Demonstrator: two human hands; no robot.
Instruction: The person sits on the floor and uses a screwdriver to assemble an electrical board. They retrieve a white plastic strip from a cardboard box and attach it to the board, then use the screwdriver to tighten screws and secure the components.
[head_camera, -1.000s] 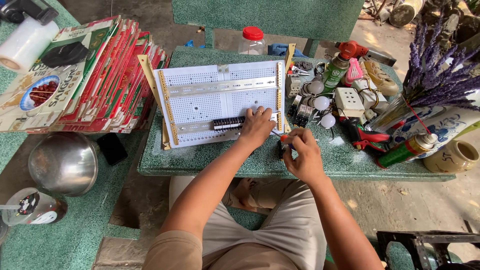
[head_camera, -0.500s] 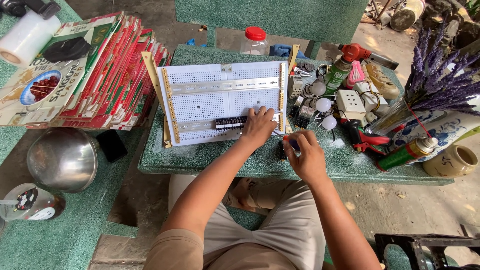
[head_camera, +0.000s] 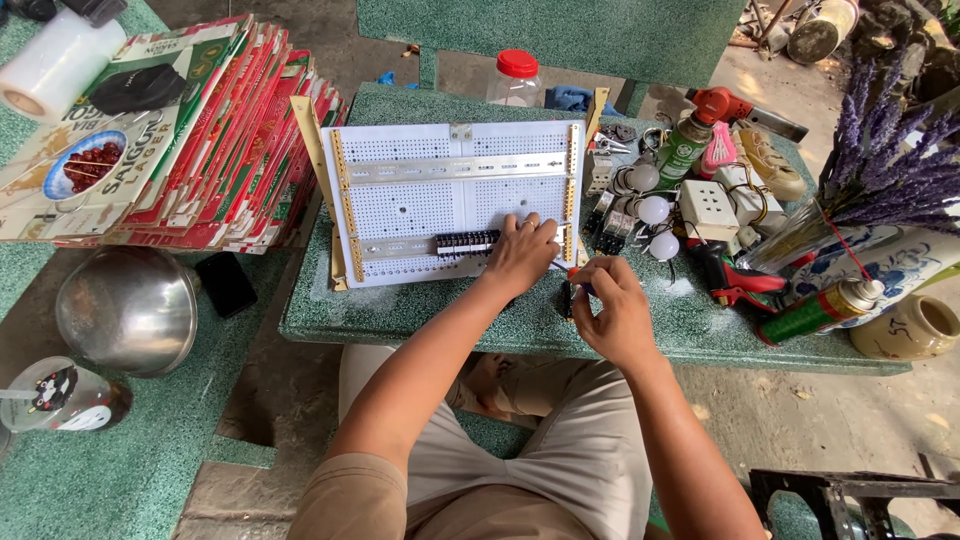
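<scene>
1. The person sits at a green stone table with a white perforated panel lying flat on it, yellow slotted strips running down its sides.
2. The left hand rests on the panel's lower right part, fingers spread and pressing down, touching the right end of a black terminal strip that sits on the lower metal rail.
3. The right hand, at about four o'clock from the left, is curled around a small screwdriver with an orange-red handle; its tip points toward the panel's edge, though the hand hides most of it.
4. At three o'clock from the panel lies a crowd of parts: white bulbs, a white socket block, red-handled pliers and a green spray can.
5. I'd say the risk is the driver slipping off a small screw toward the bracing fingers, since they sit so close.
6. A sweeping elbow could also knock the bulbs or can off the table.
</scene>
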